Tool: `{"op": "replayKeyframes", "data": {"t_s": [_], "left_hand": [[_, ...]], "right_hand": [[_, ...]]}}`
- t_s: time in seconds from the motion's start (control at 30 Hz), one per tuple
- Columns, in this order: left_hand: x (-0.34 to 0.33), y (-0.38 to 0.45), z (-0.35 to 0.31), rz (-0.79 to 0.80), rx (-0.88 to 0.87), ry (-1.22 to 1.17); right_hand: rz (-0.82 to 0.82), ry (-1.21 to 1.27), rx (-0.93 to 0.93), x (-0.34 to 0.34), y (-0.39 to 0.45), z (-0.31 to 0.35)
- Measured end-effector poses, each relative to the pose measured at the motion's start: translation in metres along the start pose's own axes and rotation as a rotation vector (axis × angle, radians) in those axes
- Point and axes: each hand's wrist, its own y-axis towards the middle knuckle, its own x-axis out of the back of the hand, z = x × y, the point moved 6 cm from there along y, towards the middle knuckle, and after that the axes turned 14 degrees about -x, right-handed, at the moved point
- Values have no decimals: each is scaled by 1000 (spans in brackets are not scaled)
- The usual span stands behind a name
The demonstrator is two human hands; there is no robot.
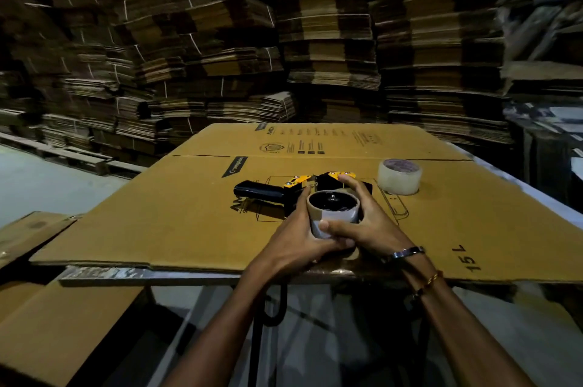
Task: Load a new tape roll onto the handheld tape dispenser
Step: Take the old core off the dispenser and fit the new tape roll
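A black and yellow handheld tape dispenser (pixel 271 192) lies on its side on a flattened cardboard box (pixel 189 213), handle pointing left. A bare cardboard core (pixel 339 213) sits around the dispenser's black hub. My left hand (pixel 295 238) grips the core from the left and front, thumb across its near wall. My right hand (pixel 367 219) wraps it from the right, fingers reaching over to the dispenser's yellow frame. A full roll of clear tape (pixel 399 176) stands flat on the cardboard to the right of the dispenser, untouched.
The flattened box covers a table with a metal front edge (pixel 126 273). More cardboard (pixel 47 323) lies low at the left. Tall stacks of flattened cartons (pixel 315 39) fill the background. A black cable (pixel 277 307) hangs below the table edge.
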Motion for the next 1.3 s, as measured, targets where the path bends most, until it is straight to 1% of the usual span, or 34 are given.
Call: {"op": "replayKeyframes", "data": {"t_s": [0.17, 0.3, 0.47, 0.57, 0.77, 0.97, 1.17, 1.2, 1.3], "left_hand": [[-1, 1, -1, -10, -9, 58], [0, 0, -2, -31, -4, 80], [0, 1, -3, -45, -1, 123], [1, 2, -3, -54, 16, 146], [0, 5, -1, -36, 29, 187], [-10, 8, -2, -86, 4, 410], [-16, -14, -11, -127, -138, 716], [-17, -17, -9, -104, -136, 753], [-22, -20, -2, 43, -78, 829]], "right_hand": [[-53, -73, 20, 2, -1, 0], [-70, -65, 32, 4, -1, 1], [-34, -49, 63, 2, -2, 2], [-39, -72, 79, 0, -1, 4], [-128, -53, 79, 5, 2, 2], [-229, -19, 63, 10, 7, -7], [-276, -17, 17, 15, 11, -11], [-285, -24, 16, 15, 11, -11], [-295, -66, 29, 15, 9, -10]]}}
